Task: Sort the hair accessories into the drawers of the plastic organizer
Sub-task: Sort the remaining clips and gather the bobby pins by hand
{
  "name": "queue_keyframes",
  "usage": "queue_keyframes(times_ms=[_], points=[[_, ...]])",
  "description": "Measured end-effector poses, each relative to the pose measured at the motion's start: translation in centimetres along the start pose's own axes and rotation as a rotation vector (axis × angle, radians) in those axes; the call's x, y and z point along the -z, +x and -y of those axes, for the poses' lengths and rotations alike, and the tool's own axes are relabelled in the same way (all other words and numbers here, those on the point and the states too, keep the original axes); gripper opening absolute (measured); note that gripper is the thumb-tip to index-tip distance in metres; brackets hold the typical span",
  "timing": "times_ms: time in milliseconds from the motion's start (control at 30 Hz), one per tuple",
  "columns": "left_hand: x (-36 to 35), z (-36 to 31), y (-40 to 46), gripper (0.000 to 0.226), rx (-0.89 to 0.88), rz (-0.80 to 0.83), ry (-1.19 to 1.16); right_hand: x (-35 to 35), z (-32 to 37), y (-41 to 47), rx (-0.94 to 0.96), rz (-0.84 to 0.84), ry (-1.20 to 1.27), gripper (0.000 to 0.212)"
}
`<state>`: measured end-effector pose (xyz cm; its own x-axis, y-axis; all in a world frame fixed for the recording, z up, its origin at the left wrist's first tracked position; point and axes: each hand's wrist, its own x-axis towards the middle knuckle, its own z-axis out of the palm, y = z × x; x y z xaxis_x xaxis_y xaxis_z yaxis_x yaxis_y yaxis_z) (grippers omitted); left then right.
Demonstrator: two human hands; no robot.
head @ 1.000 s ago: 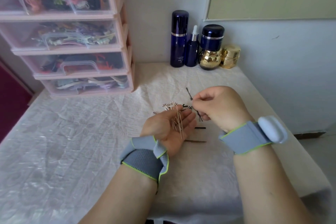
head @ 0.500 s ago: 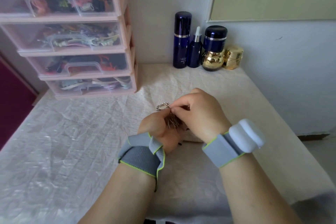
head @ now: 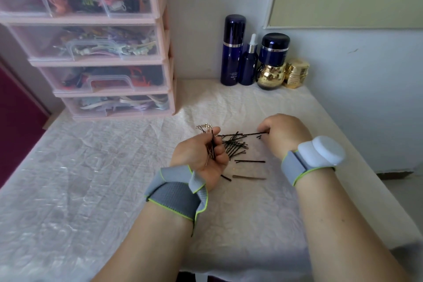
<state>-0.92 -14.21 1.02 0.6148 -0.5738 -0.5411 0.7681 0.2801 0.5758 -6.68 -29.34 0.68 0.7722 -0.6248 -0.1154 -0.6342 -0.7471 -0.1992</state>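
Hairpins (head: 211, 142) bunched in left grip (head: 201, 155)

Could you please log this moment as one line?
left hand: holds bundle of thin metal hairpins | right hand: pinches black bobby pin | drawers: closed

My left hand (head: 201, 155) grips a bundle of pins (head: 211, 144); my right hand (head: 283, 133), at three o'clock, pinches a black bobby pin (head: 251, 133) above the loose pile (head: 234, 144) on the counter (head: 91, 167).
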Motion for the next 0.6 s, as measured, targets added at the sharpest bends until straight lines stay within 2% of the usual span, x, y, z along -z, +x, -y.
queue_keyframes(times_ms=[200,333,433,533,600], points=[[0.0,-0.1,-0.2,0.019,-0.005,-0.014,0.027,0.0,0.2,-0.2,-0.095,-0.013,-0.017,0.016],[0.0,-0.1,-0.4,0.019,0.003,-0.011,0.028,0.4,0.4,-0.8,-0.140,0.012,0.037,0.018],[0.2,-0.2,-0.5,0.021,0.006,0.002,0.002,0.4,0.5,-1.3,-0.163,0.036,0.081,0.031],[0.1,-0.1,-0.6,0.024,0.005,0.015,-0.033,0.3,0.6,-1.8,-0.139,0.020,0.196,0.026],[0.0,0.0,-0.6,0.023,0.005,0.022,-0.046,0.3,1.2,-2.5,-0.069,-0.021,0.382,0.026]])
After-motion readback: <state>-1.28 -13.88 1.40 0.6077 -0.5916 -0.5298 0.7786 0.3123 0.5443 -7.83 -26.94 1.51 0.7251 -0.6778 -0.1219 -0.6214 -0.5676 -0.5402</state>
